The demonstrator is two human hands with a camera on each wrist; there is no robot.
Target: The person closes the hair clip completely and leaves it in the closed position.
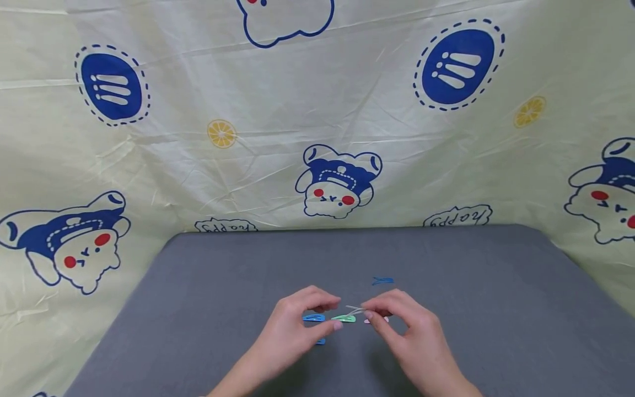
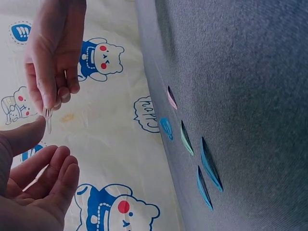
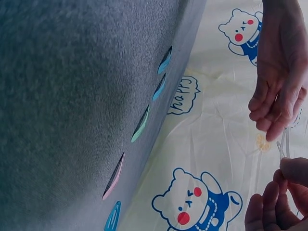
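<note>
Thumb and fingers of my right hand [image 1: 409, 325] pinch a pale, whitish snap hair clip [image 1: 354, 310] above the table, its two thin prongs spread apart toward the left. Facing it, my left hand [image 1: 300, 320] has its thumb and fingers parted, with the fingertips close to the prongs. Below the hands lie a green snap clip [image 1: 344, 318] and a blue snap clip [image 1: 313, 317]. A second blue clip [image 1: 320, 342] is partly hidden by my left hand. My right fingers partly cover a pink clip [image 1: 376, 320].
Farther back on the grey table [image 1: 248, 264] lies another blue clip [image 1: 383, 280], its prongs spread. A pale printed curtain [image 1: 268, 176] with cartoon bears hangs behind the table and around its sides.
</note>
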